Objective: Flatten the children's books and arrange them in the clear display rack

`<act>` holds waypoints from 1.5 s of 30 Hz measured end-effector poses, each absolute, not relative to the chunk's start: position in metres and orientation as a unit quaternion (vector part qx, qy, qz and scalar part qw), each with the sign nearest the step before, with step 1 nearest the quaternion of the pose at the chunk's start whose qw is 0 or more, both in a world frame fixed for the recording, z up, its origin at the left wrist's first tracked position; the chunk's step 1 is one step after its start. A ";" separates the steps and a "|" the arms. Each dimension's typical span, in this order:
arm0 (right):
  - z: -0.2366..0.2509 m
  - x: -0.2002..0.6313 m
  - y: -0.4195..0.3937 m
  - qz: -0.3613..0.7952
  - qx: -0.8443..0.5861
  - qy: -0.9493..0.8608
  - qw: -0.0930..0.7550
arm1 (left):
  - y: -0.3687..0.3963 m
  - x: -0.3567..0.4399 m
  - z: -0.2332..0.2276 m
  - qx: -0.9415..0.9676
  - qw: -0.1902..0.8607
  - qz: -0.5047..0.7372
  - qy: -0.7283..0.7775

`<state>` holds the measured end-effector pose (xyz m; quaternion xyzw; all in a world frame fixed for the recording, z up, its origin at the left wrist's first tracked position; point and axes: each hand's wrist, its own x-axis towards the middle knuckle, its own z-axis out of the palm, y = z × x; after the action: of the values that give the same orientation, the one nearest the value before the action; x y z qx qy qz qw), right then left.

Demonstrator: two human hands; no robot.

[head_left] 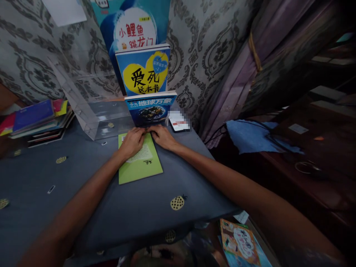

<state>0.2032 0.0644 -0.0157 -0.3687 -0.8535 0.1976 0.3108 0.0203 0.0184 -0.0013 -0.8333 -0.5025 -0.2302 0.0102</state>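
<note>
On the grey table, three books already stand in the tiered rack while the left hand and right hand press curled fingers onto the flat-lying green book.

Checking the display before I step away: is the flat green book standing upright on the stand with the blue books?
No, the flat green book lies flat on the dark grey tablecloth under both hands.

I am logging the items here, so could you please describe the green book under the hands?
The green book is thin, with a matte lime paper cover bearing a pale text panel and small dark characters. It lies flat and closed on the blue-grey tablecloth. The left hand rests on its upper part; the right hand is at its top edge.
</note>
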 end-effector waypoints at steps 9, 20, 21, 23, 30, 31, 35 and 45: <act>-0.019 0.213 0.055 0.220 -0.344 -0.858 0.311 | 0.013 0.017 0.001 -0.848 -0.013 -0.218 -0.484; -0.017 0.235 0.029 0.242 -0.311 -0.869 0.298 | 0.000 0.012 -0.001 -0.882 -0.023 -0.205 -0.424; -0.017 0.237 0.026 0.244 -0.309 -0.869 0.298 | -0.004 0.013 0.000 -0.885 -0.025 -0.202 -0.419; -0.017 0.241 0.019 0.249 -0.304 -0.870 0.299 | -0.014 0.014 0.002 -0.889 -0.028 -0.197 -0.412; -0.013 0.259 -0.019 0.271 -0.272 -0.870 0.309 | -0.053 0.020 0.005 -0.906 -0.042 -0.186 -0.377; -0.012 0.262 -0.024 0.274 -0.267 -0.870 0.310 | -0.060 0.020 0.005 -0.908 -0.044 -0.190 -0.370; -0.010 0.271 -0.047 0.276 -0.243 -0.874 0.318 | -0.086 0.025 0.006 -0.916 -0.042 -0.203 -0.344; -0.005 0.284 -0.095 0.227 -0.233 -0.900 0.290 | -0.133 0.033 0.000 -0.925 0.010 -0.181 -0.334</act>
<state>0.2842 -0.0953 -0.0053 -0.2329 -0.9000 0.2273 0.2898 0.0334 -0.1333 -0.0003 -0.9250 -0.3339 -0.1809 0.0102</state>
